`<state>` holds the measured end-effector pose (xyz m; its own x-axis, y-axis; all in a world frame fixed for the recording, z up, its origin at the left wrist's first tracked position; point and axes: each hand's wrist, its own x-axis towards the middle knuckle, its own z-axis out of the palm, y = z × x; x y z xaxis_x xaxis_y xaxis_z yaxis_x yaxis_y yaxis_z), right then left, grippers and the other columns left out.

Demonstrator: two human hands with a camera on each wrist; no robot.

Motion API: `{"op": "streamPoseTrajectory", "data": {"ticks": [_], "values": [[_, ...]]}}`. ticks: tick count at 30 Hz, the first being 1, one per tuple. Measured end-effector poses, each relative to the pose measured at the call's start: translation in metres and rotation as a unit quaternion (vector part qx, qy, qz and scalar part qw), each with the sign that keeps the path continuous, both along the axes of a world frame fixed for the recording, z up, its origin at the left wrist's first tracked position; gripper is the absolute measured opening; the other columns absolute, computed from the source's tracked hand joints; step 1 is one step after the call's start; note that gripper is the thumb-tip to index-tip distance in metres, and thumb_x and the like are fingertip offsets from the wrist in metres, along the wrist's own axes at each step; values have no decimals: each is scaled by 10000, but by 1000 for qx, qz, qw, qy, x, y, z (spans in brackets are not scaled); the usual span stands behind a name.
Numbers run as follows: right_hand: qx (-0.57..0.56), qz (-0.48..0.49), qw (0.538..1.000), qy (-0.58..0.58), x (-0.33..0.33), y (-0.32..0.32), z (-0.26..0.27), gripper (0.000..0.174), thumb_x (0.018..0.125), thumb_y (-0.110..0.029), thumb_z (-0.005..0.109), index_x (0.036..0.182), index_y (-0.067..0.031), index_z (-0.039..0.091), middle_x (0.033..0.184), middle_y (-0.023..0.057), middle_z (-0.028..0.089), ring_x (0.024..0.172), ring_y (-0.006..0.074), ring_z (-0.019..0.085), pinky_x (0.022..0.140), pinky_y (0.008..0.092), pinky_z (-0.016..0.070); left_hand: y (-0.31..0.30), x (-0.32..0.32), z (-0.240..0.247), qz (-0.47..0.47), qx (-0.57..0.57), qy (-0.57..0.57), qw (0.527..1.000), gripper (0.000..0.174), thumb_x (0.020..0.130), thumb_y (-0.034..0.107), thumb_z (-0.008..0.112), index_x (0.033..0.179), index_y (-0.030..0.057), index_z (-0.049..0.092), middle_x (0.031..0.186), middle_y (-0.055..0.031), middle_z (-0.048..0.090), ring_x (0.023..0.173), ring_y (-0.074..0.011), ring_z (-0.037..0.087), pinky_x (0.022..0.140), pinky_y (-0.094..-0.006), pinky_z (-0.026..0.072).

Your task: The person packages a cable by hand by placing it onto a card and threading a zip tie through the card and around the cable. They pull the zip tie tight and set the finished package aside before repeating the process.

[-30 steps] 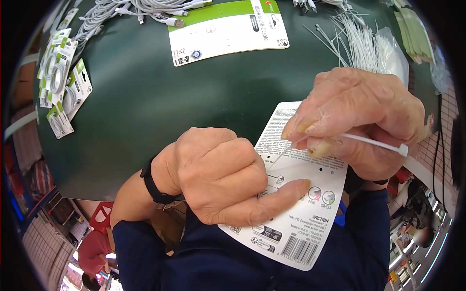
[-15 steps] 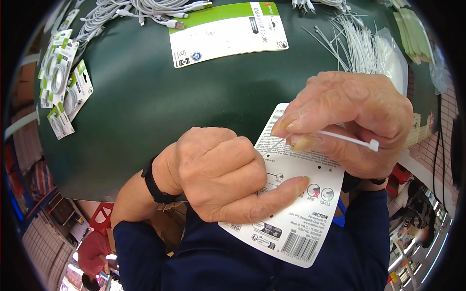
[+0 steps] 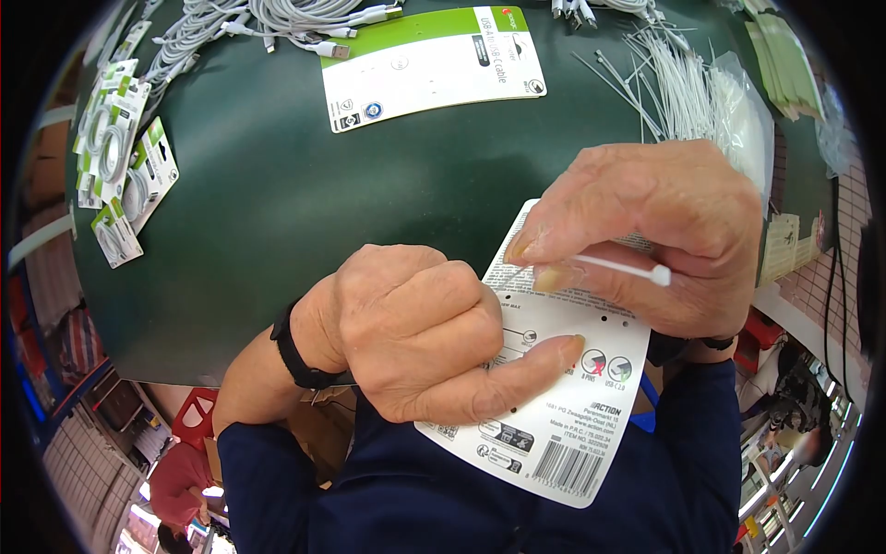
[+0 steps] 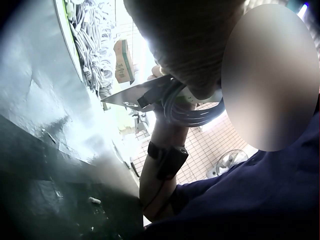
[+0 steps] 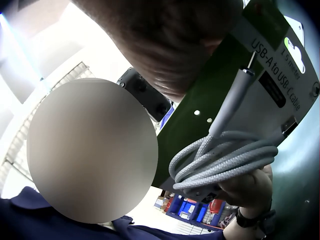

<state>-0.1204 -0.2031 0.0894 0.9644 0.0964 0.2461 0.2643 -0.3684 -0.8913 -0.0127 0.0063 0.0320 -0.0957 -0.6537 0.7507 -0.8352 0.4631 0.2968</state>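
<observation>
My left hand [image 3: 420,332] grips a printed cardboard card [image 3: 572,434], its thumb lying across the back of the card, which faces up in the head view. A coiled grey braided USB cable [image 5: 225,160] lies against the card's green and white front in the right wrist view, with the left hand's fingers by the coil. My right hand [image 3: 664,222] pinches a white cable tie [image 3: 614,267] between thumb and fingertips, over the card's upper part. The tie's head sticks out to the right; its thin tail reaches toward the card by my left knuckles, where its tip is hidden.
Another card [image 3: 425,78] lies face up on the dark green table [image 3: 249,203]. Behind it are bundled white cables [image 3: 277,14]. Loose cable ties [image 3: 678,88] and a clear plastic bag [image 3: 749,138] lie at the back right. Several carded cables [image 3: 111,138] sit at the left edge.
My right hand has moved left and slightly toward my body with the cable tie, closer to my left hand. The left hand and the card have hardly moved.
</observation>
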Motion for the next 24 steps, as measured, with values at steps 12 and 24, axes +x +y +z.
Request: {"op": "streamPoseTrajectory", "data": {"ticks": [12,24], "values": [[30,101,986,127,1,-10,-2,152,798,10,854,921,-29,774,921,93,744,774,192,732,610,288,539,7,-4,1,17,48,3,999,497,746,240,883,1221,198,741,828,-49,696,619,-125,602,488,-247,438],[125,-28,988,88,4,-7,1,327,888,-107,815,1176,9,714,995,71,742,837,134,696,698,271,544,-4,2,4,13,29,77,997,439,728,150,855,1150,58,774,812,-48,655,633,-164,614,513,-280,458]]}}
